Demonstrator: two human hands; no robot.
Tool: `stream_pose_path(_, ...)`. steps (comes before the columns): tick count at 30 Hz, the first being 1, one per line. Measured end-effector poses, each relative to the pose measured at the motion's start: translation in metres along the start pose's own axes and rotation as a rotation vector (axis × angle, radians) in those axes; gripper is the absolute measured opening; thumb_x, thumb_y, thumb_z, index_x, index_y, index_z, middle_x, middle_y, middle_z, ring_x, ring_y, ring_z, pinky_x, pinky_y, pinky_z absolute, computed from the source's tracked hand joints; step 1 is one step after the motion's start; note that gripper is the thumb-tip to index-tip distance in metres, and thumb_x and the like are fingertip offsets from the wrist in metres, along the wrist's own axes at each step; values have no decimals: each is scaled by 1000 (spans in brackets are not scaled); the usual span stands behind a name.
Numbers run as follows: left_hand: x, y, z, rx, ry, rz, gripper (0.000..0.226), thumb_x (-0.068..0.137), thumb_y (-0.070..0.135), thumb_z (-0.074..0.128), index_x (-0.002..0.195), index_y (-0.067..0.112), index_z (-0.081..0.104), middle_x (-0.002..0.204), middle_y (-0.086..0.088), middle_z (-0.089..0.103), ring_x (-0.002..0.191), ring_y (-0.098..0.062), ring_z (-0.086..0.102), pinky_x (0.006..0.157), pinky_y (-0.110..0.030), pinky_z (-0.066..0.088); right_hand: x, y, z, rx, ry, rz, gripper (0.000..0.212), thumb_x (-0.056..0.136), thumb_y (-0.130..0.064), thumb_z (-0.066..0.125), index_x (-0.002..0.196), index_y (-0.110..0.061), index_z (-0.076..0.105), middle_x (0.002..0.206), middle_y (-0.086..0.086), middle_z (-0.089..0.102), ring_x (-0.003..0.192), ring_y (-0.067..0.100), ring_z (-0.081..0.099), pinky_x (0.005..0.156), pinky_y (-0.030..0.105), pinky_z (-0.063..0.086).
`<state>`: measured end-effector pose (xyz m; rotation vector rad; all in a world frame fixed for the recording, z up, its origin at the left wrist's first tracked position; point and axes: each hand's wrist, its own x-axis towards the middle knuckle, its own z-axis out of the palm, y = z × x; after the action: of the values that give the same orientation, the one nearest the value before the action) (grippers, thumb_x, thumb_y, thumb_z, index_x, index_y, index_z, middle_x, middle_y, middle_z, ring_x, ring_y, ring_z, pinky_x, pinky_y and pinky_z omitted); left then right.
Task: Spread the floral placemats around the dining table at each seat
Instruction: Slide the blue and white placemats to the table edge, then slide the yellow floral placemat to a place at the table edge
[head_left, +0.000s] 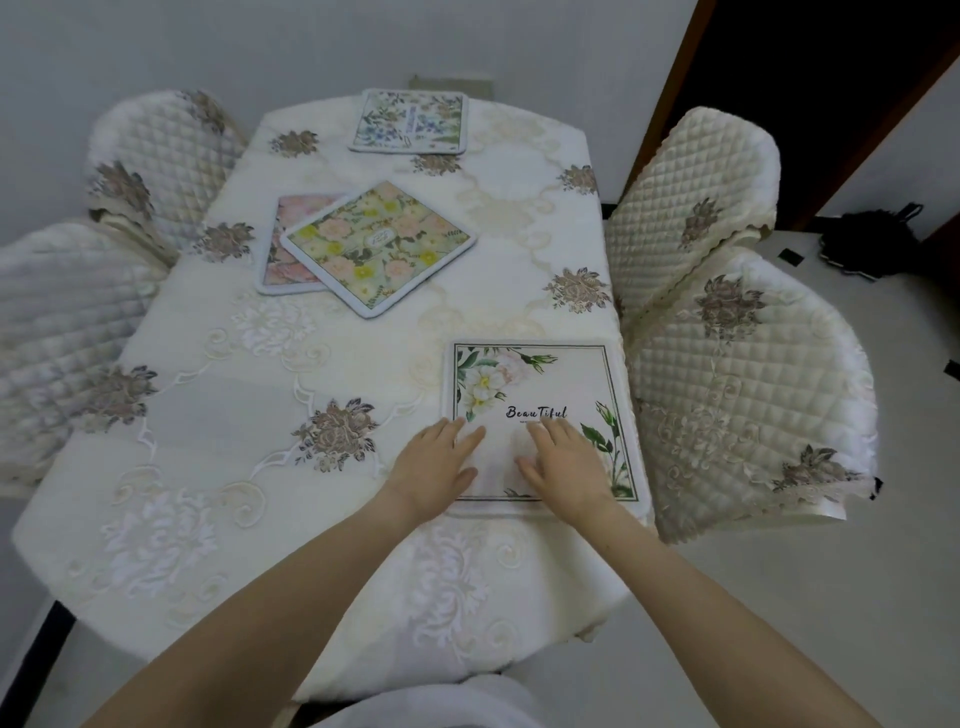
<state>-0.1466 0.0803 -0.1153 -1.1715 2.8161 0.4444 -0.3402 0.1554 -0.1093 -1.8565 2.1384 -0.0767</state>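
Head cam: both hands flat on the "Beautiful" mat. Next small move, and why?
Probably lift the left hand off the "Beautiful" placemat, which lies flat by the near right chair, and reach for the yellow-flowered placemat. It lies skewed mid-table, overlapping the pink placemat, so neither sits at a seat. The blue-flowered placemat lies at the far end.

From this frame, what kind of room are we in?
Most likely a home dining room. A table under an embroidered lace tablecloth has quilted, cover-draped chairs along both sides, and floral placemats are being laid on it, with both hands flat on the nearest one.
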Motion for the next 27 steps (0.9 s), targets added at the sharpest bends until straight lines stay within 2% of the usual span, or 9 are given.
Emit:
stream_pose_path(3, 3, -38, -23, 14, 2, -40, 58, 97, 39, 38, 148, 23, 16, 155, -12, 21, 142, -29, 20, 115, -39, 19, 34, -33, -8, 40, 8, -11, 59, 97, -45, 37, 146, -15, 26, 155, 11, 26, 143, 29, 20, 115, 44, 23)
stream_pose_path(7, 20, -100, -53, 40, 28, -91, 59, 97, 40, 39, 148, 22, 16, 155, -12, 22, 142, -29, 21, 115, -38, 20, 92, -79, -22, 90, 68, -36, 60, 96, -46, 37, 147, -17, 25, 156, 10, 25, 144, 28, 18, 115, 44, 22)
stream_pose_path(15, 83, -233, -98, 47, 74, -157, 62, 96, 38, 42, 148, 18, 16, 154, -11, 23, 141, -28, 21, 114, -38, 22, 220, -163, -29, 155, 82, -33, 65, 95, -48, 38, 150, -20, 16, 158, 12, 14, 145, 30, 13, 116, 47, 19)
stream_pose_path(21, 151, -319, -110, 19, 100, -131, 67, 88, 24, 59, 144, 11, 26, 150, -17, 30, 137, -32, 29, 109, -43, 30, 318, -208, -5, 130, 35, 2, 70, 92, -48, 44, 149, -17, 15, 157, 18, 12, 145, 35, 12, 115, 50, 20)
stream_pose_path(24, 175, -345, -103, -76, 85, -98, 72, 82, 19, 62, 144, 9, 27, 152, -16, 28, 140, -30, 26, 113, -41, 26, 352, -221, 13, 87, -15, 6, 68, 93, -44, 44, 148, -14, 17, 156, 20, 14, 144, 37, 13, 114, 51, 21)
stream_pose_path(27, 192, -362, -91, -68, 65, -22, 74, 79, 18, 63, 144, 13, 28, 152, -13, 27, 141, -29, 24, 114, -42, 24, 374, -227, 27, 4, -61, 11, 69, 92, -45, 43, 147, -14, 14, 156, 22, 9, 144, 40, 8, 114, 54, 15)
